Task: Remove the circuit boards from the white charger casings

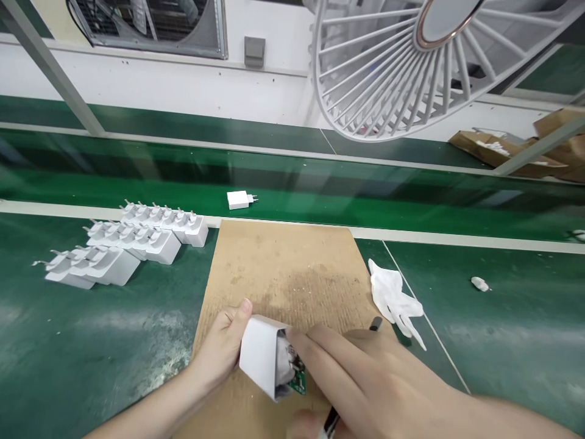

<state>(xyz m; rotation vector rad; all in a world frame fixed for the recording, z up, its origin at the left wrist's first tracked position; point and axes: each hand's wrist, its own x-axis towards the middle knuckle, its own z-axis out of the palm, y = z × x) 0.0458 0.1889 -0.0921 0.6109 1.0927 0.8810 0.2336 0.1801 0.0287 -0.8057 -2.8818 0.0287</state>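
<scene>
My left hand is closed around a white charger housing, tilted with its open end to the right. Inside that opening a green circuit board and pale components show. My right hand is at the open end, its fingers touching or very near the edge. A slim black tool runs through the right hand; its kind is hard to tell, since the fingers hide most of it. Both hands are over a worn brown cardboard sheet.
Several white chargers stand in rows at left. One white charger lies on the green strip behind. A white glove and a small white lump lie right. A fan hangs overhead; a cardboard box sits back right.
</scene>
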